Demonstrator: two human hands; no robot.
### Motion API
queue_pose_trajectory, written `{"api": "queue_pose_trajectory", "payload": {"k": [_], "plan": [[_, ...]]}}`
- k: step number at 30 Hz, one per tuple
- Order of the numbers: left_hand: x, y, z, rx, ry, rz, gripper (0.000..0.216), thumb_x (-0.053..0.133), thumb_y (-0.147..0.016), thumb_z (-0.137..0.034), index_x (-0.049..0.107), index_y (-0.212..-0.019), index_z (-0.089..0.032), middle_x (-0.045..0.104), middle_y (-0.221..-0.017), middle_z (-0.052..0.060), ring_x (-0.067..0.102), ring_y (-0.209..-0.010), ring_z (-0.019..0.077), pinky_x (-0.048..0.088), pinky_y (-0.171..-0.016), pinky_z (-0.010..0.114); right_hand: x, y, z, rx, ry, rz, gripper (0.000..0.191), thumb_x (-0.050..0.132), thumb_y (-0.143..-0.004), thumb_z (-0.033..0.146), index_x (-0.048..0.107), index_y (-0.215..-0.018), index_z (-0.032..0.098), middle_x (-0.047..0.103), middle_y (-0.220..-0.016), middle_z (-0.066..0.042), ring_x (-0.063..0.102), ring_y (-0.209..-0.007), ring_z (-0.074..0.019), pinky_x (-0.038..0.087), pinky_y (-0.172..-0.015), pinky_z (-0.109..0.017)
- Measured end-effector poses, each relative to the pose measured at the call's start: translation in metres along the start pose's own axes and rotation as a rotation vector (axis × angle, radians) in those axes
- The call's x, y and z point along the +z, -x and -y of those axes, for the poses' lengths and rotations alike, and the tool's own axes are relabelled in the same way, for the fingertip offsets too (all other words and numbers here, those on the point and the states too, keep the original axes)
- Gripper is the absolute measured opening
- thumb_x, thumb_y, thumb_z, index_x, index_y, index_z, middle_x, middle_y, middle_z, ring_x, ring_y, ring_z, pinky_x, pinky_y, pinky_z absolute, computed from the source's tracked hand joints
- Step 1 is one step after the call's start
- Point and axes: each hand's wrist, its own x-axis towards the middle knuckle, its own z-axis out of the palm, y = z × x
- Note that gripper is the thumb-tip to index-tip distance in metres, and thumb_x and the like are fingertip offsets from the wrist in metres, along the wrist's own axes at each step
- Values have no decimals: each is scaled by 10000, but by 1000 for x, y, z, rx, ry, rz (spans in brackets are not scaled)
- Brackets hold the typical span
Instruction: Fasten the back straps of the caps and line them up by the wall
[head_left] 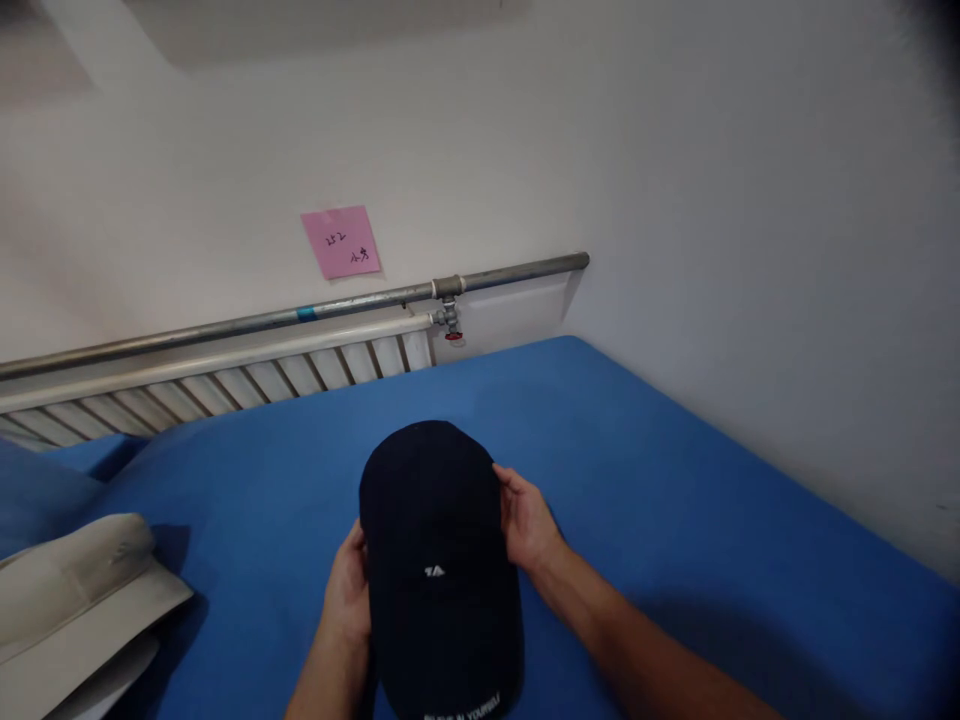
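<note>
A dark navy baseball cap [439, 510] is held between my two hands above the blue-covered bed, its brim toward me. It has a small white logo on the front and white lettering along the brim's edge. On the cap's left side is my left hand [349, 580], closed on it with the fingertips hidden behind. My right hand [529, 515] grips the right side near the crown, with some fingers out of sight under the fabric.
Beige hats [82, 600] lie at the left on the blue sheet [270, 500]. Behind the bed, a white radiator [225, 388], a metal pipe [360, 302] and a red-handled valve [452, 335] run along the wall. A pink note [341, 242] with handwriting is stuck above them.
</note>
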Motion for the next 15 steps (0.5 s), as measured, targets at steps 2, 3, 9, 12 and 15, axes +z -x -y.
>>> {"api": "queue_pose_trajectory", "payload": {"k": [2, 3, 9, 12, 15], "plan": [[-1, 2, -3, 77, 53, 14, 385, 377, -977, -352, 700, -951, -144, 717, -856, 71, 683, -846, 195, 538, -832, 365, -2, -3, 3, -79, -23, -75, 271, 475, -860, 253, 710, -747, 178, 700, -615, -31, 686, -723, -203, 520, -767, -321], [0, 4, -3, 123, 86, 40, 455, 328, -985, -362, 721, -929, -140, 730, -810, 79, 696, -848, 203, 533, -854, 362, -2, -5, 4, -111, -29, -106, 272, 479, -859, 249, 704, -718, 188, 699, -611, -27, 685, -710, -200, 526, -755, -318], [-1, 10, 0, 94, 193, 262, 372, 406, -949, -245, 764, -945, -147, 768, -938, 84, 717, -908, 200, 499, -943, 312, 1, -7, 0, -11, -2, -161, 274, 503, -852, 241, 691, -661, 183, 698, -608, -38, 684, -696, -190, 540, -715, -304], [-3, 10, 0, 70, 218, 357, 369, 408, -945, -205, 768, -937, -126, 764, -947, 90, 716, -915, 182, 474, -974, 274, 3, -6, 0, 7, 1, -177, 308, 476, -864, 221, 681, -638, 181, 693, -597, -40, 684, -681, -183, 539, -706, -293], [-1, 10, -3, 78, 225, 435, 387, 378, -967, -227, 750, -1015, -128, 751, -1005, 94, 698, -974, 172, 424, -1028, 267, 4, -6, 2, -5, 5, -177, 348, 450, -879, 213, 670, -611, 185, 689, -589, -40, 680, -655, -173, 536, -691, -278]]}}
